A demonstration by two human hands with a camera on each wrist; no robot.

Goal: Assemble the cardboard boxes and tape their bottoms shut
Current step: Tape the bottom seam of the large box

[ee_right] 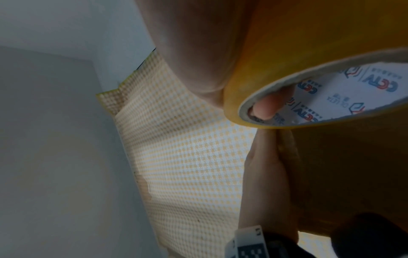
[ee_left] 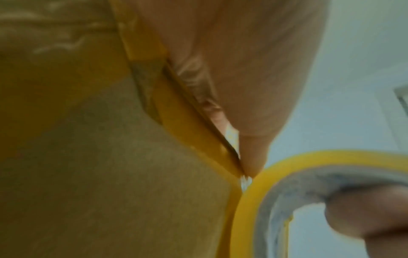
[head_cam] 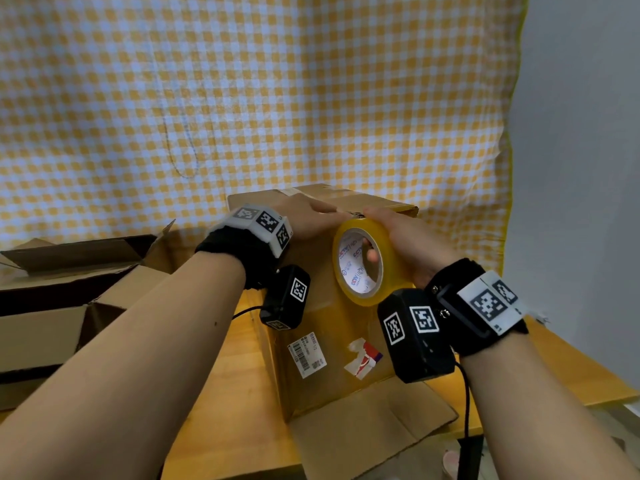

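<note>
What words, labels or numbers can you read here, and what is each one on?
"CCTV": repeated on the white inner core of the tape roll, held by the right hand.
Barcode label on the cardboard box: too small to read.
Torn red-and-white sticker: unreadable.
Wrist bands: square coded markers only.

The upright cardboard box [head_cam: 332, 306] fills the middle of the frame, and both hands crowd its top edge — the left hand [head_cam: 304, 216] flat on it, the right hand [head_cam: 412, 247] gripping the tape roll [head_cam: 363, 261] against its near face. At lower left, opened boxes [head_cam: 69, 296] block the table [head_cam: 242, 375] — only a narrow strip of wood lies between them and the upright box. Its splayed flap [head_cam: 374, 424] covers the near edge. The checked cloth [head_cam: 277, 98] closes the back; open room lies at right, towards the grey wall [head_cam: 581, 168].
</note>
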